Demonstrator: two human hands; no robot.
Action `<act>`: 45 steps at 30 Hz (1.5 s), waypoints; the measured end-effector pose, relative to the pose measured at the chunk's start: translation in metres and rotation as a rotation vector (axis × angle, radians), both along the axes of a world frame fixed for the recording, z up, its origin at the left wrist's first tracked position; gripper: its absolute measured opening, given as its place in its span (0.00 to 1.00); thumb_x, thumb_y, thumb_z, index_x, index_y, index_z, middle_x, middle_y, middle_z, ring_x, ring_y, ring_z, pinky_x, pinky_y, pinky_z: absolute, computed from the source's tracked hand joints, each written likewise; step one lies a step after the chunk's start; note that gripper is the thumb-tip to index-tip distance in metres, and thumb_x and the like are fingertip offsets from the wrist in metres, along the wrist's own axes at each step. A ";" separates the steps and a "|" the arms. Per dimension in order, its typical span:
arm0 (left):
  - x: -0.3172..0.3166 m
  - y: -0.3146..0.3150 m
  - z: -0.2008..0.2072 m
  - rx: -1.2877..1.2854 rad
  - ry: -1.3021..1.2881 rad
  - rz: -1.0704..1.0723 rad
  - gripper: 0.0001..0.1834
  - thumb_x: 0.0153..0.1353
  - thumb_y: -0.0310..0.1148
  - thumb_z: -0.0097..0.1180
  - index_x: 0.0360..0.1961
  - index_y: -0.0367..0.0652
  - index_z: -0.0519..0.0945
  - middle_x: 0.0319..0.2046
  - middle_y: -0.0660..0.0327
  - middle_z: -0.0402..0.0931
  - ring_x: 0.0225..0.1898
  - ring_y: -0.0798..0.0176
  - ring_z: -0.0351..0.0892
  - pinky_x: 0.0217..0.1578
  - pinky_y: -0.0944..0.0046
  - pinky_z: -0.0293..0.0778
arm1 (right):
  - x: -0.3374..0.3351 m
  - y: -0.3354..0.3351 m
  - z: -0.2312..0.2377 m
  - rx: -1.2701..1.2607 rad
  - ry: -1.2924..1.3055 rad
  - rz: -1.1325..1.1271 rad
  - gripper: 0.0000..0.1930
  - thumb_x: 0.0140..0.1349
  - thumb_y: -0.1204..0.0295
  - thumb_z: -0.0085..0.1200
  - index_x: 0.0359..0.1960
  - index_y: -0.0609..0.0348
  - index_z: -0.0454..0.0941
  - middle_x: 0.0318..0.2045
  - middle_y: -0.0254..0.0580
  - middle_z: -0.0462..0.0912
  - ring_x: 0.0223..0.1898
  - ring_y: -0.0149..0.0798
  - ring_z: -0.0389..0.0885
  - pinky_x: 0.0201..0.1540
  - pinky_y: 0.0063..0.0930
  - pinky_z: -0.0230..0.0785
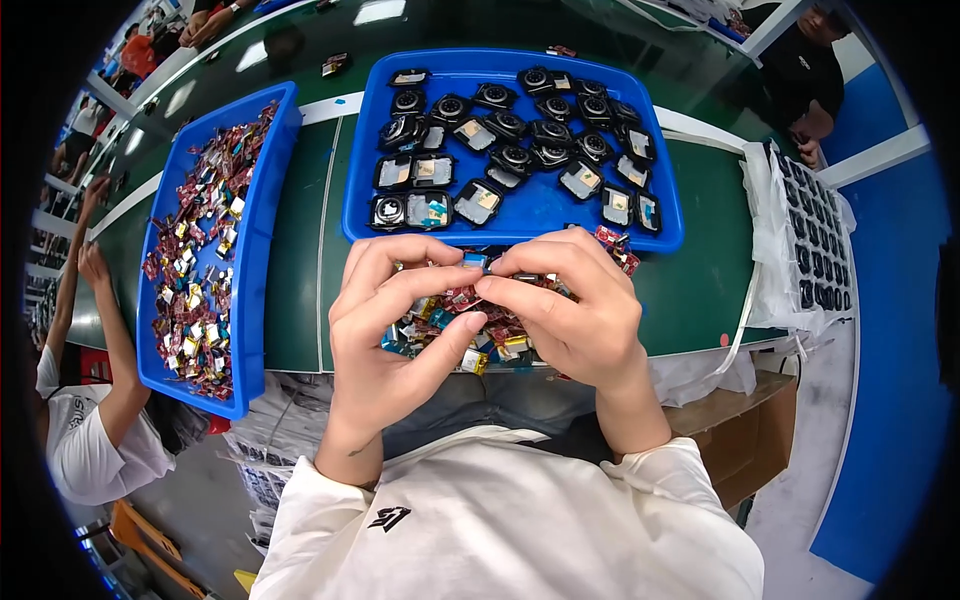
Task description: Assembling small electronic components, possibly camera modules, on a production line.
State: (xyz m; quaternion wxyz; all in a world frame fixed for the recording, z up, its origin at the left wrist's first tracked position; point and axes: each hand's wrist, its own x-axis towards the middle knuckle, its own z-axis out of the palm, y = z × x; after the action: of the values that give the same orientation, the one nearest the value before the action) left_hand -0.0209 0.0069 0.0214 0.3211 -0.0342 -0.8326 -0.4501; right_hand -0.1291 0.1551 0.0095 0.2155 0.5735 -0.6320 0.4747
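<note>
My left hand (385, 318) and my right hand (582, 312) meet at the fingertips near the table's front edge. Both are closed in a pinch round a small electronic part (474, 260). Only a blue patch of it shows; fingers cover the rest. Right below my hands lies a heap of small battery-and-board pieces (478, 358), red, yellow, silver and blue. Just beyond my fingers stands a wide blue tray (520, 232) with several black smartwatch bodies (480, 202) in loose rows, some showing round backs, others open with pale insides.
To the left, a long blue tray (258, 290) holds many more red and silver pieces. White-wrapped stacked trays of black parts (822, 235) stand at the right, above a cardboard box (750, 440). Co-workers' arms (112, 315) reach in at the left; another person (805, 80) is at far right.
</note>
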 end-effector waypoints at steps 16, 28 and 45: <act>0.005 -0.009 0.004 0.035 -0.034 -0.017 0.08 0.44 0.21 0.62 0.29 0.40 0.84 0.34 0.58 0.80 0.39 0.60 0.74 0.40 0.64 0.68 | -0.001 0.003 -0.002 -0.060 -0.181 0.057 0.11 0.41 0.83 0.63 0.29 0.62 0.79 0.26 0.41 0.79 0.26 0.39 0.76 0.27 0.27 0.68; -0.001 -0.003 0.008 0.090 -0.041 0.065 0.05 0.47 0.21 0.62 0.28 0.37 0.82 0.34 0.56 0.80 0.38 0.61 0.75 0.40 0.66 0.68 | 0.003 0.007 0.001 0.043 -0.462 0.095 0.10 0.46 0.82 0.64 0.32 0.64 0.81 0.27 0.42 0.81 0.25 0.32 0.79 0.26 0.22 0.69; 0.007 -0.007 -0.002 0.188 -0.203 -0.134 0.08 0.42 0.22 0.68 0.27 0.39 0.84 0.21 0.63 0.79 0.25 0.69 0.71 0.29 0.70 0.64 | 0.012 0.004 -0.001 -0.020 -0.821 0.287 0.03 0.51 0.81 0.63 0.27 0.65 0.81 0.24 0.41 0.82 0.23 0.24 0.78 0.23 0.15 0.66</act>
State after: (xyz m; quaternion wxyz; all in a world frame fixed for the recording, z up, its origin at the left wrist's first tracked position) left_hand -0.0134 -0.0005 0.0198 0.2064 -0.0140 -0.8106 -0.5478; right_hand -0.1174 0.1587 0.0085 -0.1164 0.4170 -0.5743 0.6948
